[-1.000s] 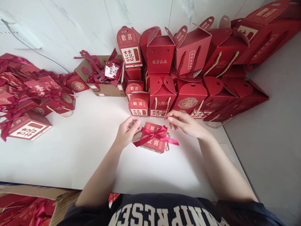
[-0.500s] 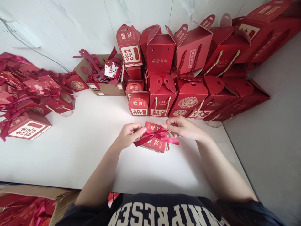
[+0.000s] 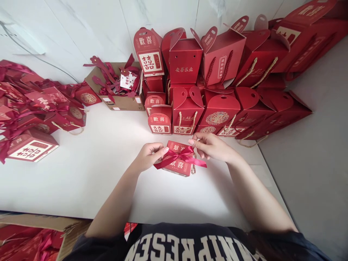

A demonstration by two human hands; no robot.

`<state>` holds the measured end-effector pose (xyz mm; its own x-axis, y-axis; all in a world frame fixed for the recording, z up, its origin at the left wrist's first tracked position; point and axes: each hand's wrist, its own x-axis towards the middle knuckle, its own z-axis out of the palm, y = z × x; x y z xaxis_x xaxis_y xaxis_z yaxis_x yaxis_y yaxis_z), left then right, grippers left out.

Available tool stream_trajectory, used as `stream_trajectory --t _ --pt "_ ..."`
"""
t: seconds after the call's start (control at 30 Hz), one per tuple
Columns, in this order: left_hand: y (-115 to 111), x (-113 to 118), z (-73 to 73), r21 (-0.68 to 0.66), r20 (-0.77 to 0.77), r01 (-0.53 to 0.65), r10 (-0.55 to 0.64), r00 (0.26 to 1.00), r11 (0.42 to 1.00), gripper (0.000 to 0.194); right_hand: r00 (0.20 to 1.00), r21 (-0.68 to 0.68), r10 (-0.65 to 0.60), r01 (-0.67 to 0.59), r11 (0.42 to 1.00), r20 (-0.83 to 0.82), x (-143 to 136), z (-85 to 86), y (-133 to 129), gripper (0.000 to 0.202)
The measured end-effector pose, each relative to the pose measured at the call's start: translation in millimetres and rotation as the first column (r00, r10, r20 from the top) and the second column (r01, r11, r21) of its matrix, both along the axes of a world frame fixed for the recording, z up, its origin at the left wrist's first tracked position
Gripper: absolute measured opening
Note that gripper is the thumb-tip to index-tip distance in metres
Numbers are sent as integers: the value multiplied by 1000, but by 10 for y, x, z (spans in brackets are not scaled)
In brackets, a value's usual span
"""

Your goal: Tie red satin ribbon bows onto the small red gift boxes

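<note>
A small red gift box with pale lettering lies on the white table in front of me. Across its top sits a dark pink ribbon bow with two tails spread out. Thumb and fingers of my left hand are closed on the bow's left loop. On the other side, the closed fingers of my right hand are at the bow's right loop, thumb along its upper edge. A twisted gold cord hangs from the box's right side.
Stacked red gift boxes stand along the back wall. Beside them a cardboard box holds ribbons and tags. Finished-looking ribboned boxes are heaped at the left. A carton of red items is at lower left, a grey wall at right.
My right hand has shifted slightly up and its fingers have moved a little at the right loop. The bow and box look almost the same; my left hand has barely moved.
</note>
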<state>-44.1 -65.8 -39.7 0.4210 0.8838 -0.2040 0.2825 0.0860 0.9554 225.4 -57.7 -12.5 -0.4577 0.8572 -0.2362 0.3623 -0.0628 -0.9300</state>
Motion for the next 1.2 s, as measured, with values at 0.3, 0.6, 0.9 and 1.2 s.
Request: stream_trajectory --t 0.3,0.6,0.9,1.2 --pt "7 -14 25 53 130 36 -43 991 998 24 972 -147 157 -184 972 -177 7 -14 4 36" --pt "2 -9 -23 -45 126 95 -88 988 995 37 955 -87 209 -231 969 -211 -16 -72 24 41" --pt "40 -4 -45 -94 171 112 -94 981 989 40 959 -166 171 -211 963 -226 6 -144 61 41" --pt "65 -5 -224 -184 278 53 1 961 981 48 930 -254 124 -220 942 -347 23 -322 132 38"
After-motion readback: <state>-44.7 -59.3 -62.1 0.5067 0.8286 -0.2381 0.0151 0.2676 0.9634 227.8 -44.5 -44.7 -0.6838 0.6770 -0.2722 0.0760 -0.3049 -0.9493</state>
